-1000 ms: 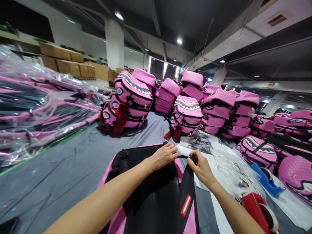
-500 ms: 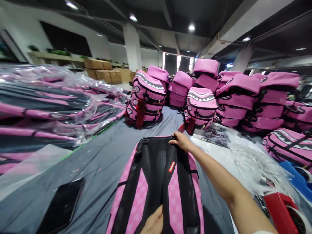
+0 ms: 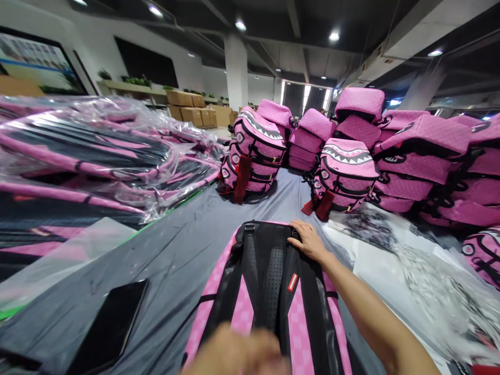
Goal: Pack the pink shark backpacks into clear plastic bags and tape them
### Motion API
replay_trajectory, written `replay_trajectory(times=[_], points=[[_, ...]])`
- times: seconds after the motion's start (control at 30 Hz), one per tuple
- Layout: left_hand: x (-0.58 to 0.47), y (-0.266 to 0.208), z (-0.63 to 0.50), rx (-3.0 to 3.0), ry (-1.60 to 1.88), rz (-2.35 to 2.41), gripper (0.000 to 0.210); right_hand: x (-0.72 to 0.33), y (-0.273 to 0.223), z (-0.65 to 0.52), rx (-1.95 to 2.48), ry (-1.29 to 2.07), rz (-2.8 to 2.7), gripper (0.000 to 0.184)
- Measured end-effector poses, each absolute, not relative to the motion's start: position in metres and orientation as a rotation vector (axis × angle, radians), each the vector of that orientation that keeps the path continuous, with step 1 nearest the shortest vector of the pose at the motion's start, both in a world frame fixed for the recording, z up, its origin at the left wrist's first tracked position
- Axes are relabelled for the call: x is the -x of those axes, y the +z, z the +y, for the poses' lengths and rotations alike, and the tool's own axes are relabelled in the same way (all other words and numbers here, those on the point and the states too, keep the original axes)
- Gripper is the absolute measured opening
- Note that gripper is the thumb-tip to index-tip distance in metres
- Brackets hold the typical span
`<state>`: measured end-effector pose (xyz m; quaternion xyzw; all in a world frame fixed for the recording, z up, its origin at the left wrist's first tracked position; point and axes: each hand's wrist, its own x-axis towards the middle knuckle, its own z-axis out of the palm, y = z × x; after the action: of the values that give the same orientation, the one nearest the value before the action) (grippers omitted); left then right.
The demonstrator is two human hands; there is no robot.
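Note:
A pink checkered backpack [image 3: 234, 312] lies back-side up on the grey table cover, its black padded straps and a small red label facing me. My right hand [image 3: 308, 240] rests on the backpack's far top edge, fingers curled over it near the right strap. At the bottom of the view, blurred, my left hand [image 3: 238, 351] sits over the backpack's near end; its grip cannot be made out.
A black phone [image 3: 105, 330] lies on the grey table cover [image 3: 167, 260] at the near left. Bagged pink backpacks [image 3: 89, 156] are stacked on the left. Pink shark-mouth backpacks [image 3: 346, 172] are piled across the back and right. Clear plastic bags [image 3: 414, 276] lie at the right.
Both hands were together at the backpack's top a second ago. My left hand has since drawn back to the near end, while the right stays at the top. The view swung left.

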<state>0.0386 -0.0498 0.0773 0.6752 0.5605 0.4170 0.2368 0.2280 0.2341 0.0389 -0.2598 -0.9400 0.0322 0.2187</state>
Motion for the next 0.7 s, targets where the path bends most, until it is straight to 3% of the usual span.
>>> replay_trajectory(times=[0.1, 0.17, 0.3, 0.5, 0.7], points=[[-0.003, 0.091, 0.032, -1.789, 1.163, 2.003, 0.054, -0.231, 0.033, 0.232, 0.643, 0.133, -2.521, 0.045], [0.011, 0.091, 0.083, -1.801, 0.918, 2.382, 0.06, -0.232, 0.032, 0.228, 0.652, 0.149, -2.484, 0.043], [0.001, 0.065, 0.13, -1.925, 0.839, 2.248, 0.039, -0.235, 0.036, 0.212, 0.787, 0.096, -2.447, 0.04], [-0.02, 0.014, 0.085, -2.209, 1.317, 2.136, 0.03, -0.252, 0.026, 0.172, 0.788, 0.126, -2.415, 0.035], [-0.015, -0.022, 0.06, -2.348, 0.929, 2.073, 0.031, -0.278, 0.006, 0.157, 0.853, 0.26, -2.569, 0.027]])
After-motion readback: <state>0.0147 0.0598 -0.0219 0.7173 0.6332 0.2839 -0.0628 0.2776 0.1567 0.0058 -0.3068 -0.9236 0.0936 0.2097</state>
